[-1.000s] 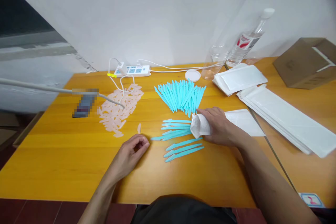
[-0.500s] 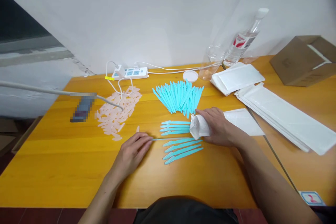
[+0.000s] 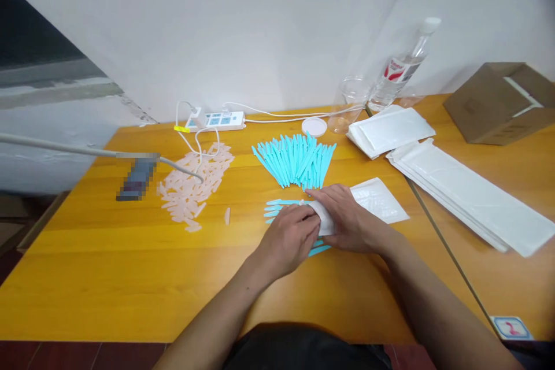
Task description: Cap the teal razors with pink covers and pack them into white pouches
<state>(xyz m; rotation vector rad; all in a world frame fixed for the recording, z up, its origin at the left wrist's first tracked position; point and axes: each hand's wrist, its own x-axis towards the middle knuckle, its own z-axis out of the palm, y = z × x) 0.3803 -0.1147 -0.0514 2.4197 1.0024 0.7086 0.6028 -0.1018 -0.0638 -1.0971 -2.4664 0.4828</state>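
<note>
Firstly, on the left of the yellow-brown wooden table [image 3: 143, 286] lies a dark, blurred flat device [image 3: 135, 180], and just right of it spreads a heap of pale pink, thin blade-shaped pieces [image 3: 191, 188]. A white rectangular power strip [image 3: 223, 121] stands at the far edge, and one single pink piece [image 3: 228, 216] lies apart, nearer. Further right, a row of slim turquoise plastic sticks [image 3: 273, 208] is partly covered by the left hand [image 3: 286, 240]. Its fingers are curled together against the left end of a small white paper-like pouch [image 3: 326, 221]; whether they grip a stick, I cannot tell. Beyond the hands, more turquoise sticks form a fan-shaped heap [image 3: 297, 160]. The right hand [image 3: 350, 221] has its thumb and fingers clamped around the pouch, which is above the row. Just right of this hand lies a flat white packet [image 3: 378, 201], then long white envelopes [image 3: 477, 199], and at the far right a brown cardboard box [image 3: 485, 107].
</note>
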